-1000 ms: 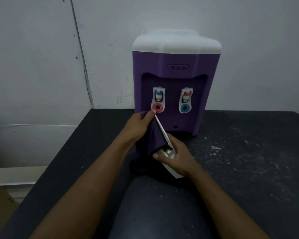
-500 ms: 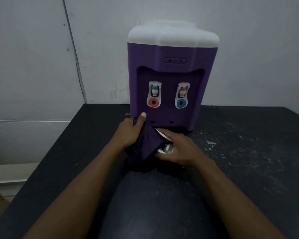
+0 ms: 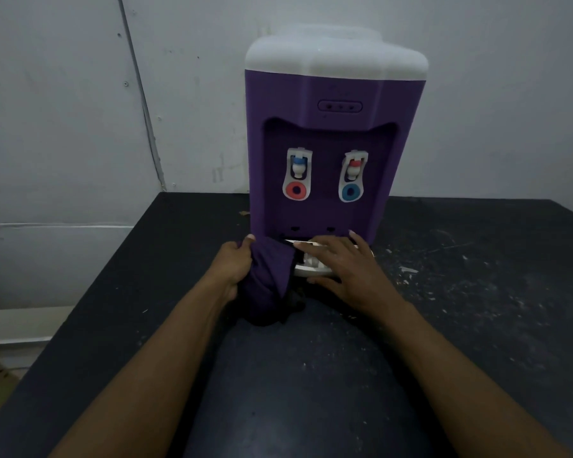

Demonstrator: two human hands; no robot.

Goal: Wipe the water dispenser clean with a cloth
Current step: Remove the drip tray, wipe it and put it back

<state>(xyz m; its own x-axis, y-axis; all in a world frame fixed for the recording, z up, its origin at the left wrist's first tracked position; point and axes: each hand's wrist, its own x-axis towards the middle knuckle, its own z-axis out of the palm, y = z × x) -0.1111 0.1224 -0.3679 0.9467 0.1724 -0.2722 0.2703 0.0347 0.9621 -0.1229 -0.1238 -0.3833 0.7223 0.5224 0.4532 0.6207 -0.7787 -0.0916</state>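
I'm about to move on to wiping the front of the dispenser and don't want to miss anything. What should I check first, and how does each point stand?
1. Cloth in hand: the left hand grips the purple cloth. Ok.
2. Tray seated: the right hand rests on the white drip tray, which juts from the base. Whether it is fully home: cannot tell.
3. The water dispenser stands upright on the black table. Ok.
4. The red-ringed tap and the blue-ringed tap are uncovered. Ok.
5. Table surface clean: white flecks lie to the right. Not ok.
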